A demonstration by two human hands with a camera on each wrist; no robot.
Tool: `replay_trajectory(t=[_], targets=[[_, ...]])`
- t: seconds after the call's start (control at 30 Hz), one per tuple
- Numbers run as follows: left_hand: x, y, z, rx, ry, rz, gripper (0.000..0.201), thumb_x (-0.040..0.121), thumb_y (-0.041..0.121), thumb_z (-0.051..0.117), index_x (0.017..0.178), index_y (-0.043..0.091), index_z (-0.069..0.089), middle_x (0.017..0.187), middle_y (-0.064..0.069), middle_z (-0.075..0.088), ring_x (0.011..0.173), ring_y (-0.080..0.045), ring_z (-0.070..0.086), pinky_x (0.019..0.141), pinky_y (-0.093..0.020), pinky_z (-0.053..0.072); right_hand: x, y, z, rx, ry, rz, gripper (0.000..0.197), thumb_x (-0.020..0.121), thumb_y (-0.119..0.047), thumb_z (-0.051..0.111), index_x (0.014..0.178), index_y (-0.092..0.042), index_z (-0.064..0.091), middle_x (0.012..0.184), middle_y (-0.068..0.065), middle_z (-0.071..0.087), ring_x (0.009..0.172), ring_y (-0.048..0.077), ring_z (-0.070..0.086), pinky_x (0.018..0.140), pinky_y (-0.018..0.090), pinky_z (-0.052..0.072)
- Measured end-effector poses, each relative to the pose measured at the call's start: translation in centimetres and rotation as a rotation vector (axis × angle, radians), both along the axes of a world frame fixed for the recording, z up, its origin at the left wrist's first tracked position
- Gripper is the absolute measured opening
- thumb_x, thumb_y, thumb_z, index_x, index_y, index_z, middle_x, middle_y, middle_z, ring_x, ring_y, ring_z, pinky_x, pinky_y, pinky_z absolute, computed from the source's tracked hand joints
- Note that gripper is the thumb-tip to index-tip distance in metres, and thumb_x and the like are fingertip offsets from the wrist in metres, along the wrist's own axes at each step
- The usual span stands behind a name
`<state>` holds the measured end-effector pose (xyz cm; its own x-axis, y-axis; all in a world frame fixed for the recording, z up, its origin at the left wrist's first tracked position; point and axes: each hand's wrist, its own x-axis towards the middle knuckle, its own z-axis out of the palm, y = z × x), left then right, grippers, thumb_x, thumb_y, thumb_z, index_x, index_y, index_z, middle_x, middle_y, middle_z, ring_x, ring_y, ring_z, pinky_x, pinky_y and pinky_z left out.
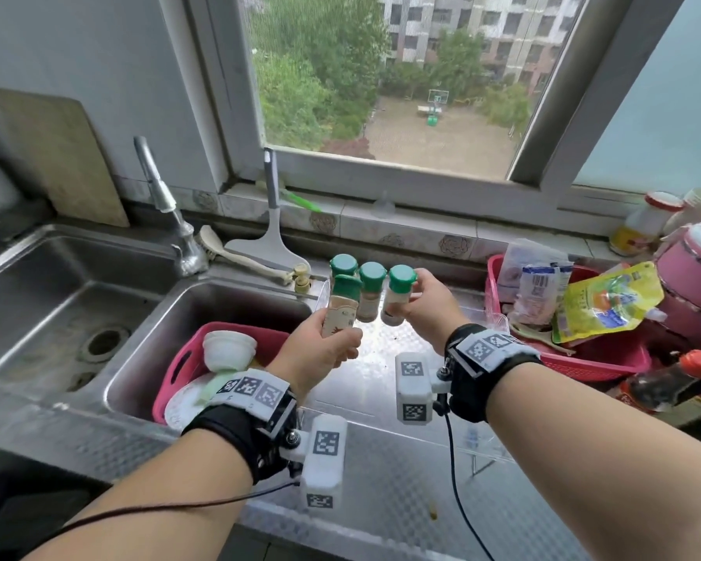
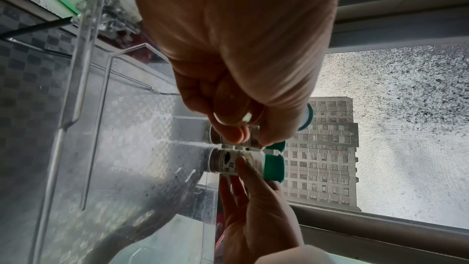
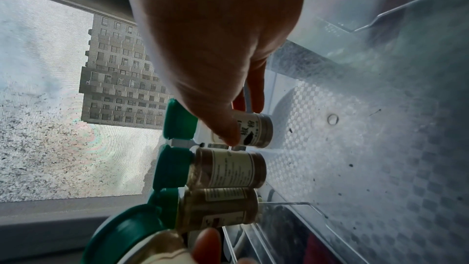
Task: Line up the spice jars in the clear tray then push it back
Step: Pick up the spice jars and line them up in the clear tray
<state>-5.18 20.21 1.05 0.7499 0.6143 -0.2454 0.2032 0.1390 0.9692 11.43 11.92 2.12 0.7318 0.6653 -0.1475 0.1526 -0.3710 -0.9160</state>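
Four green-capped spice jars are at the far end of the clear tray (image 1: 499,320) on the steel counter. My left hand (image 1: 332,338) grips one jar (image 1: 343,307) by its lower body, raised and tilted over the tray's left end. My right hand (image 1: 417,297) pinches the rightmost jar (image 1: 397,295), whose base is level with the middle jar (image 1: 371,295). A fourth jar (image 1: 344,264) stands behind the left one. In the right wrist view my fingers (image 3: 228,127) hold the labelled jar (image 3: 253,131) beside the middle jar (image 3: 228,170). The left wrist view shows the tray wall (image 2: 83,67).
A double sink (image 1: 77,285) lies to the left, with a pink basin (image 1: 187,358) of dishes in the near bowl. A red basket (image 1: 599,358) of packets and a dark bottle (image 1: 672,382) crowd the right. The tap (image 1: 167,212) and a brush (image 1: 239,257) stand behind.
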Motion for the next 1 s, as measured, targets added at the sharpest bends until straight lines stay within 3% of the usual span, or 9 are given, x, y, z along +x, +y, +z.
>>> replay_trajectory(t=[0.13, 0.33, 0.4, 0.5, 0.57, 0.7, 0.83, 0.9, 1.0], targets=[[0.0, -0.5, 0.3, -0.062, -0.035, -0.009, 0.018, 0.087, 0.014, 0.063, 0.105, 0.014, 0.058, 0.085, -0.006, 0.061, 0.068, -0.011, 0.060, 0.063, -0.021, 0.046, -0.2, 0.1, -0.2, 0.013, 0.000, -0.004, 0.045, 0.076, -0.005, 0.074, 0.116, -0.016, 0.056, 0.105, 0.002, 0.062, 0.095, 0.019, 0.062, 0.061, 0.021, 0.046], [0.2, -0.8, 0.5, -0.083, -0.022, -0.032, 0.018, 0.087, 0.014, 0.063, 0.104, 0.016, 0.058, 0.087, -0.005, 0.061, 0.071, -0.011, 0.060, 0.067, -0.023, 0.050, -0.4, -0.1, -0.5, 0.019, 0.006, 0.008, 0.059, 0.075, -0.005, 0.075, 0.126, -0.017, 0.049, 0.116, 0.006, 0.058, 0.097, 0.019, 0.060, 0.060, 0.019, 0.044], [0.5, -0.9, 0.6, -0.115, -0.030, -0.042, 0.016, 0.087, 0.013, 0.062, 0.102, 0.017, 0.058, 0.086, -0.004, 0.059, 0.072, -0.012, 0.059, 0.069, -0.025, 0.051, -0.5, -0.5, -0.4, -0.029, -0.016, -0.003, 0.065, 0.075, -0.007, 0.075, 0.130, -0.019, 0.042, 0.115, 0.005, 0.053, 0.088, 0.012, 0.056, 0.060, 0.019, 0.043], [1.0, -1.2, 0.7, -0.165, -0.040, -0.081, 0.015, 0.088, 0.014, 0.058, 0.103, 0.016, 0.057, 0.082, -0.002, 0.055, 0.072, -0.012, 0.055, 0.066, -0.025, 0.049, -0.7, -1.6, 0.2, -0.027, -0.007, -0.107, 0.038, 0.081, -0.013, 0.067, 0.113, -0.016, 0.045, 0.105, 0.008, 0.054, 0.076, 0.013, 0.051, 0.060, 0.024, 0.042], [1.3, -1.5, 0.6, -0.179, -0.029, -0.122, 0.015, 0.088, 0.015, 0.056, 0.103, 0.016, 0.056, 0.078, -0.001, 0.053, 0.069, -0.012, 0.052, 0.065, -0.025, 0.046, -1.0, -2.5, 0.9, -0.003, 0.118, -0.028, 0.017, 0.087, -0.020, 0.061, 0.100, -0.014, 0.053, 0.098, 0.007, 0.059, 0.078, 0.015, 0.053, 0.063, 0.025, 0.041], [2.1, -2.5, 0.2, -0.181, -0.012, -0.227, 0.019, 0.079, 0.018, 0.058, 0.098, 0.018, 0.058, 0.073, -0.001, 0.053, 0.064, -0.011, 0.050, 0.062, -0.024, 0.043, -1.7, -3.8, 1.7, 0.028, 0.374, 0.281, 0.022, 0.086, -0.040, 0.062, 0.095, -0.022, 0.069, 0.096, 0.003, 0.066, 0.087, 0.016, 0.057, 0.071, 0.028, 0.040], [3.0, -3.5, 0.4, -0.151, -0.005, -0.309, 0.029, 0.073, 0.020, 0.057, 0.101, 0.014, 0.057, 0.072, -0.001, 0.052, 0.065, -0.012, 0.048, 0.063, -0.024, 0.040, -1.3, -4.6, 1.5, 0.012, 0.337, 0.285, 0.016, 0.080, -0.036, 0.071, 0.094, -0.027, 0.072, 0.095, 0.003, 0.066, 0.089, 0.017, 0.055, 0.072, 0.030, 0.037], [3.4, -3.6, 0.3, -0.112, 0.008, -0.290, 0.035, 0.074, 0.025, 0.061, 0.106, 0.011, 0.057, 0.079, -0.001, 0.059, 0.070, -0.013, 0.054, 0.069, -0.026, 0.043, -0.7, -5.3, 1.6, 0.001, 0.314, 0.252, 0.022, 0.080, -0.034, 0.072, 0.100, -0.027, 0.070, 0.096, 0.001, 0.068, 0.089, 0.016, 0.055, 0.070, 0.030, 0.037], [3.9, -2.8, -0.4, -0.012, 0.095, -0.157, 0.033, 0.084, 0.030, 0.061, 0.114, 0.016, 0.060, 0.104, -0.004, 0.066, 0.094, -0.017, 0.059, 0.083, -0.033, 0.045, 0.3, -6.2, 2.3, 0.010, 0.245, 0.137, 0.035, 0.084, -0.025, 0.069, 0.118, -0.017, 0.063, 0.094, -0.001, 0.066, 0.079, 0.011, 0.053, 0.061, 0.020, 0.038]])
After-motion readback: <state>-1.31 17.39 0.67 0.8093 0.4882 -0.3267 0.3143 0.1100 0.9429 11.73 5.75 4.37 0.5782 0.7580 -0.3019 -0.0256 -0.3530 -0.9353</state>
